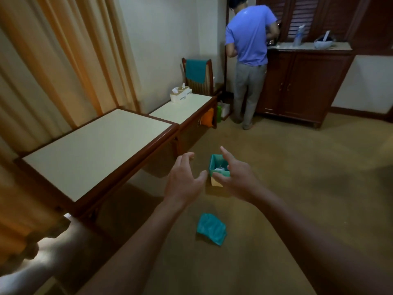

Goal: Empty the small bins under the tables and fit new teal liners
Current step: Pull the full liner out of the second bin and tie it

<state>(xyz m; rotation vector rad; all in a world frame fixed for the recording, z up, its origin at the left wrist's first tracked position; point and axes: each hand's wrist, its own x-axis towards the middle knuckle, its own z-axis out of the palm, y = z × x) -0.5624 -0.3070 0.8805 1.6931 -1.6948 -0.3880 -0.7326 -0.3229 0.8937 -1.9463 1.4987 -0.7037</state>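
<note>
A small tan bin [216, 181] with a teal liner [213, 165] folded over its rim stands on the carpet in front of the tables. Pale rubbish shows inside it. My left hand [184, 180] hovers just left of the bin with fingers spread and holds nothing. My right hand [237, 177] reaches over the bin's right side, fingers spread, also holding nothing. A crumpled teal liner [211, 228] lies on the carpet nearer to me, between my forearms.
Two white-topped wooden tables [100, 150] stand along the curtain at left; the far one carries tissue boxes [180, 93]. A chair with a teal cloth [196, 70] stands behind. A person in a blue shirt [249, 39] stands at a dark wooden cabinet [302, 86].
</note>
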